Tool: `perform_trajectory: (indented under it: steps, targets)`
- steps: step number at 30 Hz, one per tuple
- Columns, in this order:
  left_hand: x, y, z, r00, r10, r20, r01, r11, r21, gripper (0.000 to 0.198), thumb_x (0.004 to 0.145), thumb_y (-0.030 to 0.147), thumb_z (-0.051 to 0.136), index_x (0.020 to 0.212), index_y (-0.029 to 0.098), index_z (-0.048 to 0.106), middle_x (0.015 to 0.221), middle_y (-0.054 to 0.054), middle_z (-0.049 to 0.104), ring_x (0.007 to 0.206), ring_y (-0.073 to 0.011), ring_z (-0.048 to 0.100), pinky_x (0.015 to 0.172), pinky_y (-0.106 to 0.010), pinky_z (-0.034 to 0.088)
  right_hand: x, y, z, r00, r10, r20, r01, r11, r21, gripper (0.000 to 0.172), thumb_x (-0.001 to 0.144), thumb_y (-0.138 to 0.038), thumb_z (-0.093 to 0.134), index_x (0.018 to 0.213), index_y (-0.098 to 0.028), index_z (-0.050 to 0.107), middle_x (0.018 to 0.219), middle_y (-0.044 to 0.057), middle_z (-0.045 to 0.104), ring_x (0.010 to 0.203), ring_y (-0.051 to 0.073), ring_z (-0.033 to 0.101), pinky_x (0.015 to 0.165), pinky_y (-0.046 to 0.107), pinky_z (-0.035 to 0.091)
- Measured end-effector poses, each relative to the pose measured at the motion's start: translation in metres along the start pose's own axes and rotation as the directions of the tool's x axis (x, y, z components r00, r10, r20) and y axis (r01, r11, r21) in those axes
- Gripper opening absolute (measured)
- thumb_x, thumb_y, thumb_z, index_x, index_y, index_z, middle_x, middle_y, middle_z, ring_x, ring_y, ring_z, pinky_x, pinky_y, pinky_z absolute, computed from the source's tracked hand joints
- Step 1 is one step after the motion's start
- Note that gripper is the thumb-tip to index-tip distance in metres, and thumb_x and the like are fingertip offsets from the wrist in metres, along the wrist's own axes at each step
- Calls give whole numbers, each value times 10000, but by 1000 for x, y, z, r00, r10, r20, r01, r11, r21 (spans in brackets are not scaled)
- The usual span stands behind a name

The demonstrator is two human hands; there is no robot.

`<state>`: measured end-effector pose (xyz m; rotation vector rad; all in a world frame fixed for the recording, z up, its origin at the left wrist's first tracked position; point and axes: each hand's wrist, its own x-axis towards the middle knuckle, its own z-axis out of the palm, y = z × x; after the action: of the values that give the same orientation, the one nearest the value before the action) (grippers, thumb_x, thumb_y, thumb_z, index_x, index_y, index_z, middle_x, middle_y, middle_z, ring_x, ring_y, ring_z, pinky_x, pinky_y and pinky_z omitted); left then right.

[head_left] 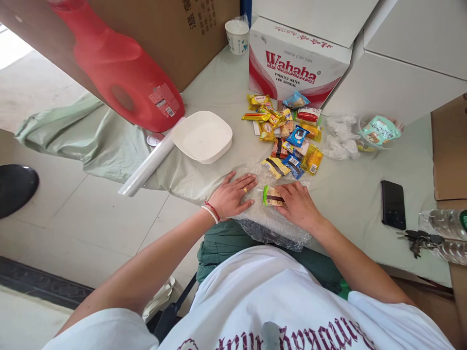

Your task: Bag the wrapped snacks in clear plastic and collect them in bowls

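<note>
My left hand (233,195) lies flat with its fingers stretched out, pressing on a sheet of clear plastic wrap (260,219). The wrap covers the table's front edge and hangs down toward my lap. On that sheet, my right hand (299,204) grips a small snack packet (272,196) with a green end and a brown band; its right part is hidden under my fingers. Just beyond my hands, a pile of small wrapped snacks (280,147) in yellow, blue and red spreads out. A yellow banded packet (276,167) is nearest to the wrap.
A white plastic basin (202,156) and a roll of plastic wrap (149,161) lie left, by a red jug (124,78). Behind stands a Wahaha box (292,68). To the right are a clear bowl (365,141), a phone (393,205), keys (416,240) and bottles (443,223).
</note>
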<state>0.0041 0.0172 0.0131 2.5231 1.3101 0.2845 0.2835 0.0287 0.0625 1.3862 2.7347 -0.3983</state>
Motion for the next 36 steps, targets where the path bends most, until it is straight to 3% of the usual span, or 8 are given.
perform_trajectory:
  steps: [8, 12, 16, 20, 26, 29, 32, 36]
  targets:
    - [0, -2, -1, 1000, 4, 25, -4, 1000, 9, 673, 1041, 527, 438, 1645, 239, 362, 1695, -114, 394, 1553, -304, 412, 1308, -609, 137, -5, -6, 12, 998, -37, -43, 41, 993, 107, 608, 961, -444, 696, 1493, -186, 554, 1434, 181, 612, 1280, 384, 525, 1052, 561, 456]
    - [-8, -1, 0, 1000, 12, 24, -13, 999, 32, 612, 1066, 488, 407, 1630, 248, 395, 1725, -127, 325, 1565, -296, 395, 1302, -598, 180, -47, 21, 11, 977, -103, -189, 155, 946, 285, 570, 1011, -500, 601, 1516, -243, 534, 1468, 166, 580, 1353, 344, 515, 1131, 567, 456]
    - [-27, 1, 4, 998, 40, -40, -37, 996, 82, 546, 1063, 322, 410, 1607, 285, 438, 1714, -95, 360, 1590, -272, 351, 1313, -568, 199, -105, 45, 33, 957, -223, -185, 271, 916, 296, 640, 953, -546, 684, 1504, -248, 552, 1438, 164, 608, 1352, 340, 548, 1131, 570, 495]
    - [-43, 1, 5, 983, 184, -4, -183, 982, 54, 671, 956, 146, 442, 1598, 340, 448, 1612, -43, 531, 1545, -246, 435, 1346, -570, 119, -132, 48, 64, 950, -229, -210, 274, 937, 217, 469, 992, -293, 634, 1459, -260, 604, 1435, 140, 635, 1344, 315, 575, 1143, 569, 501]
    - [-51, -1, -4, 978, 207, 2, -207, 978, 13, 758, 801, 167, 511, 1552, 275, 512, 1617, -74, 522, 1563, -311, 400, 1324, -659, 24, -117, 50, 56, 891, -147, -429, 334, 853, 402, 304, 1001, -186, 543, 1237, -264, 718, 1221, 110, 719, 1093, 250, 659, 932, 473, 596]
    - [-58, 3, 2, 975, 220, -11, -218, 971, 97, 698, 821, 183, 579, 1503, 328, 559, 1649, -66, 481, 1584, -327, 357, 1317, -667, 42, -105, 54, 36, 906, -75, -417, 312, 785, 535, 261, 1023, -225, 552, 1215, -268, 723, 1206, 109, 712, 1067, 229, 668, 904, 421, 590]
    - [-63, 14, 15, 957, 269, -109, -249, 954, 167, 541, 912, 183, 637, 1404, 406, 626, 1540, -18, 614, 1530, -260, 457, 1338, -580, 87, -95, 57, 21, 926, 9, -376, 265, 695, 668, 234, 1036, -272, 560, 1183, -272, 742, 1179, 95, 704, 1074, 211, 684, 905, 372, 582]
    - [-57, 34, 24, 937, 158, -313, -172, 985, -16, 157, 957, 224, 656, 1050, 313, 746, 1292, -9, 767, 1434, -224, 563, 1314, -505, 243, -79, 61, 16, 949, 166, -269, 141, 539, 830, 234, 1002, -405, 626, 1103, -251, 771, 1010, 65, 716, 916, 192, 688, 797, 323, 561]
